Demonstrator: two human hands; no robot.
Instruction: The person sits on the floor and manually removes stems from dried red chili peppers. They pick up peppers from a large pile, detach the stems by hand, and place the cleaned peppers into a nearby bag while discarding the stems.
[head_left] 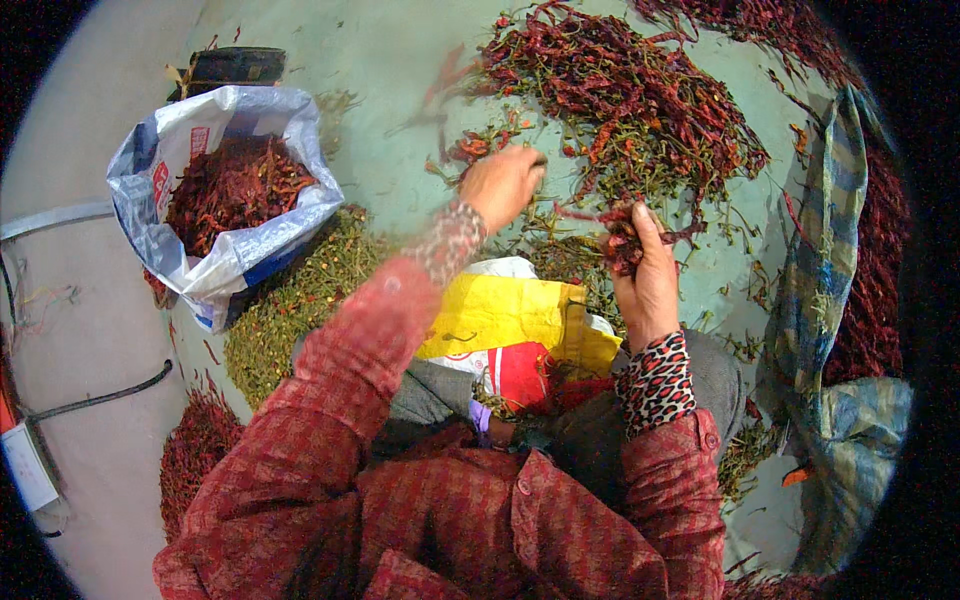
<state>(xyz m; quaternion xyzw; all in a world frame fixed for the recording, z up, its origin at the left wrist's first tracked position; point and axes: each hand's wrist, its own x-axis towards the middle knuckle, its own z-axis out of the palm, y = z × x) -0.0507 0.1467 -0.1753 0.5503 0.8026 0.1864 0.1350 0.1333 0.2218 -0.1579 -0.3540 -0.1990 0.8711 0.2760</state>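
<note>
My right hand is closed around a small bunch of dried red chillies, their thin ends poking out past the thumb and fingers. Just to its left, my left hand hovers back-up over the floor, slightly blurred, its fingers curled together. Whatever those fingers hold, if anything, is hidden beneath them. A large heap of dried chillies with greenish stems lies beyond both hands. Red blurred streaks, probably chillies in motion, show above a shadow left of that heap. Some loose chillies and bits lie beside my left hand.
At the left, an open white woven sack holds chillies. Stem scraps are piled beside it. A yellow, red and white sack lies across my lap. A blue-green checked sack at the right borders more chillies.
</note>
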